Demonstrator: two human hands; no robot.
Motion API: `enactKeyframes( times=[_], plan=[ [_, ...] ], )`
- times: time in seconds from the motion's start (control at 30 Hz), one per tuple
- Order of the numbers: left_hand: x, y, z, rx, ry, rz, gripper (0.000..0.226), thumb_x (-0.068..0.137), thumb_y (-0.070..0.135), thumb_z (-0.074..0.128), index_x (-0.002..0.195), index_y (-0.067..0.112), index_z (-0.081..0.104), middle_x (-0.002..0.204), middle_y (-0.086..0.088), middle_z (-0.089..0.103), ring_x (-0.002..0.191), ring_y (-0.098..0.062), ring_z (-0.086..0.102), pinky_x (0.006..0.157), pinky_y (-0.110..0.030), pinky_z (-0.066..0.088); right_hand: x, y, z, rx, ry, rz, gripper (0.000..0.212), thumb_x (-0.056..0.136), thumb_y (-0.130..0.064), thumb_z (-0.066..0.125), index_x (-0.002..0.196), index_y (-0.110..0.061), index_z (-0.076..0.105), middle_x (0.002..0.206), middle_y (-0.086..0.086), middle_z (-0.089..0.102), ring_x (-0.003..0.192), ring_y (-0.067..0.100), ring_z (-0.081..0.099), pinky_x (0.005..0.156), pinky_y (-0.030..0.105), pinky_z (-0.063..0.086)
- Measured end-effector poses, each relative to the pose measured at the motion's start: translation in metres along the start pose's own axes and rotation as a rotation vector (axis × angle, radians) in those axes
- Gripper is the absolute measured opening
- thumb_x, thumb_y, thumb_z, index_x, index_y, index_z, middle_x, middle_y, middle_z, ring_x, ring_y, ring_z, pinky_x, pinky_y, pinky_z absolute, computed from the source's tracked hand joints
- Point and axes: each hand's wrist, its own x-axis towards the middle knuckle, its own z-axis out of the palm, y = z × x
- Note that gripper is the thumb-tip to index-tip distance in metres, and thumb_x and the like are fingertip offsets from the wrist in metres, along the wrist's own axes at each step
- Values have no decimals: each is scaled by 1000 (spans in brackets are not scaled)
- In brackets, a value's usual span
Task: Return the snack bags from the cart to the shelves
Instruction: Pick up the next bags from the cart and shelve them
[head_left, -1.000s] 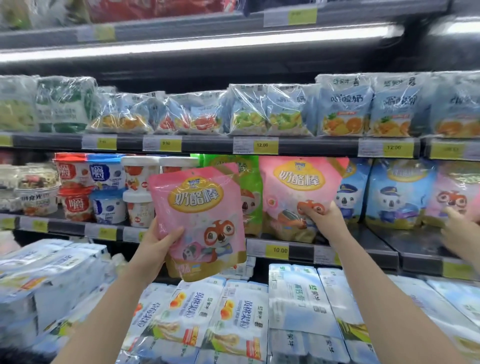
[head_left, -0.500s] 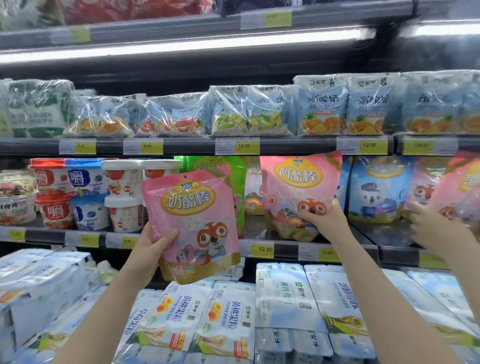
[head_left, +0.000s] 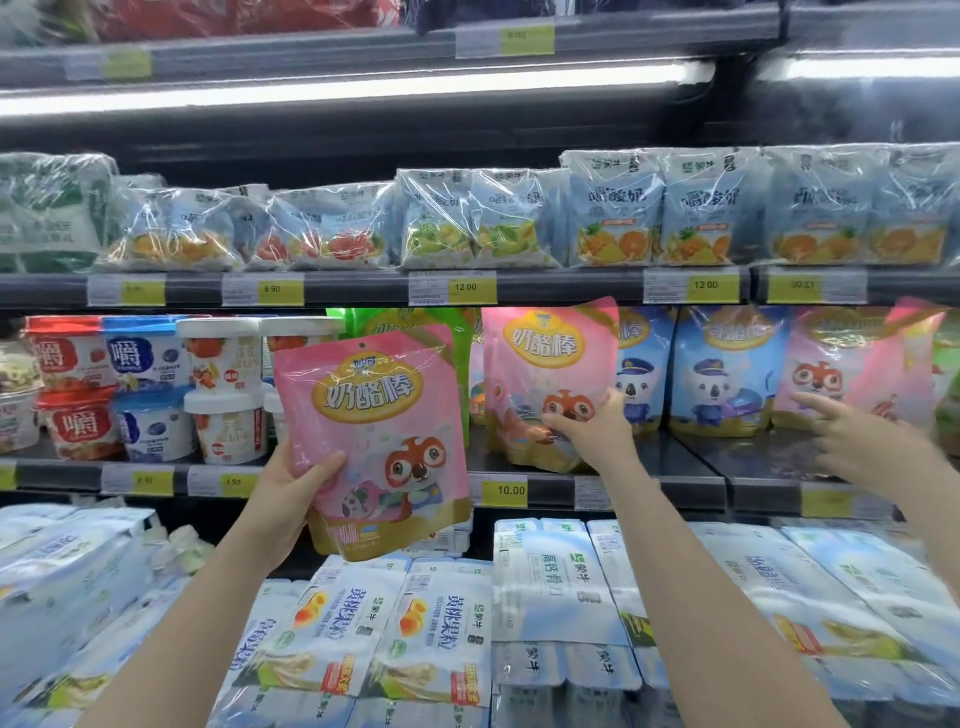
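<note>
Left hand (head_left: 291, 488) was closed around the lower left edge of a pink snack bag (head_left: 371, 441), held upright in the air in front of the middle shelf (head_left: 691, 480). Right hand (head_left: 592, 431) was pressed, fingers spread, against the lower front of a second pink bag (head_left: 545, 364) standing on that shelf, beside a blue bag (head_left: 714, 369). Another person's hand (head_left: 857, 441) was seen further right along the shelf. Both pouches were judged light, soft and slippery, so a pinch at the stiffer bottom seam would be favoured.
</note>
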Motion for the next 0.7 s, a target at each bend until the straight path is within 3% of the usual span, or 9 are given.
enactKeyframes(
  times=[0.1, 0.17, 0.23, 0.33, 0.47, 0.57, 0.7],
  plan=[
    [-2, 1, -6, 7, 5, 10, 47, 88, 10, 55, 131, 25, 42, 113, -5, 65, 101, -23, 64, 79, -39, 56, -11, 0, 4, 56, 139, -152, 110, 61, -48, 80, 142, -26, 8, 141, 12, 39, 119, 31, 51, 87, 46, 49],
    [-2, 0, -7, -3, 18, 9, 44, 88, 10, 55, 127, 26, 44, 112, -5, 64, 101, -24, 64, 80, -41, 53, -24, 5, 1, -89, 282, -390, 99, 67, -45, 78, 139, -30, 11, 144, 12, 28, 114, 31, 53, 75, 39, 50],
    [-1, -2, -6, -14, 21, 4, 43, 88, 10, 55, 127, 25, 44, 113, -7, 64, 102, -25, 63, 82, -42, 52, -29, 9, -1, -295, 289, -569, 90, 74, -43, 72, 138, -40, 9, 144, 12, 26, 108, 29, 56, 70, 40, 54],
    [-1, -4, 0, -22, 9, -3, 46, 88, 9, 55, 130, 22, 44, 114, -7, 64, 102, -25, 63, 81, -41, 54, -23, 10, 1, -480, 152, -490, 90, 82, -46, 63, 142, -49, -3, 139, 12, 31, 104, 31, 57, 74, 41, 52],
    [-2, -4, 1, -9, 2, -3, 37, 87, 9, 56, 118, 28, 48, 111, -5, 65, 100, -23, 64, 77, -38, 55, -4, 7, 1, -419, 33, -311, 95, 82, -45, 64, 144, -44, -7, 125, 14, 38, 110, 32, 53, 87, 44, 48],
    [0, -4, -4, -6, 13, -4, 42, 88, 8, 55, 125, 25, 44, 112, -5, 64, 100, -22, 63, 74, -36, 57, 4, 8, 4, -366, -60, -254, 101, 75, -47, 70, 144, -46, -4, 133, 15, 34, 118, 34, 49, 94, 45, 45],
    [2, -5, -9, -10, 27, 8, 44, 89, 7, 54, 127, 26, 43, 109, -1, 65, 97, -18, 64, 66, -27, 59, 7, 9, 17, -437, -53, -238, 108, 71, -45, 74, 141, -51, -9, 136, 15, 30, 118, 35, 49, 91, 47, 50]
  ],
)
